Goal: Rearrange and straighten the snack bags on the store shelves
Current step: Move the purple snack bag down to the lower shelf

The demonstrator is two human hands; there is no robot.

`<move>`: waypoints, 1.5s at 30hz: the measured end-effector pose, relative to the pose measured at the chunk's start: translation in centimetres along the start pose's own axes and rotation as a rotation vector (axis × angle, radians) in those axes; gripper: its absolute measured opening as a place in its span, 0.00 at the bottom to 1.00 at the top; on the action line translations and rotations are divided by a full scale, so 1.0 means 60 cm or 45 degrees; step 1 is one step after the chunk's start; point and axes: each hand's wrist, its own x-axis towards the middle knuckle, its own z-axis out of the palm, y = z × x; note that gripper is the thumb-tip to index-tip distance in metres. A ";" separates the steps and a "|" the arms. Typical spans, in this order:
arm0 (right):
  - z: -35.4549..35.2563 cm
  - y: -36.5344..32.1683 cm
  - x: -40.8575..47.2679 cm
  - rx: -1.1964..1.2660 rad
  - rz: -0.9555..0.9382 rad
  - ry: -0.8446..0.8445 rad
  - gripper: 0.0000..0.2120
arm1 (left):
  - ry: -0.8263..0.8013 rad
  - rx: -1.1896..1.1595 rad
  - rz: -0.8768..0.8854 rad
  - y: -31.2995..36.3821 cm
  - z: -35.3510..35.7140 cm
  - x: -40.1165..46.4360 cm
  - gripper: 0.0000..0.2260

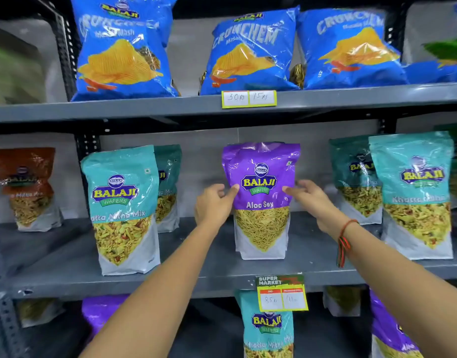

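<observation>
A price tag [281,293] is seen on the near edge of the middle shelf [196,277]. Above it, the purple Aloo Sev bag [261,200] stands upright at the middle of that shelf and is gripped at both side edges: the left hand [214,202] has its fingers [232,191] pinched on the left edge, and the right hand [310,197] is closed on the right edge. Teal Khatta Meetha Mix bags [124,210] are stood on either side, apart from it. Blue Crunchem bags [250,52] are lined up on the upper shelf [144,107].
</observation>
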 end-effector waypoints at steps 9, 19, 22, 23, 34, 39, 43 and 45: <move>0.015 0.034 0.019 0.104 -0.041 -0.009 0.04 | 0.090 -0.296 -0.052 -0.030 0.045 0.017 0.10; 0.031 -0.030 -0.086 0.242 -0.152 -0.049 0.04 | 0.331 -0.401 -0.025 -0.003 -0.033 -0.064 0.08; 0.041 -0.050 -0.144 0.297 -0.169 -0.103 0.05 | 0.365 -0.507 0.000 0.000 -0.076 -0.111 0.10; 0.046 -0.055 -0.168 0.317 -0.171 -0.135 0.04 | 0.382 -0.538 0.008 -0.004 -0.090 -0.129 0.10; 0.130 0.074 -0.372 0.354 0.112 -0.435 0.05 | 0.468 -0.429 -0.022 -0.185 -0.180 -0.353 0.09; 0.180 0.204 -0.400 0.125 0.240 -0.508 0.05 | 0.438 -0.253 -0.177 -0.316 -0.153 -0.407 0.07; 0.226 0.307 -0.384 0.019 0.397 -0.515 0.06 | 0.351 -0.068 -0.308 -0.401 -0.121 -0.400 0.10; 0.251 0.346 -0.368 0.006 0.485 -0.507 0.05 | 0.314 0.017 -0.329 -0.434 -0.107 -0.384 0.09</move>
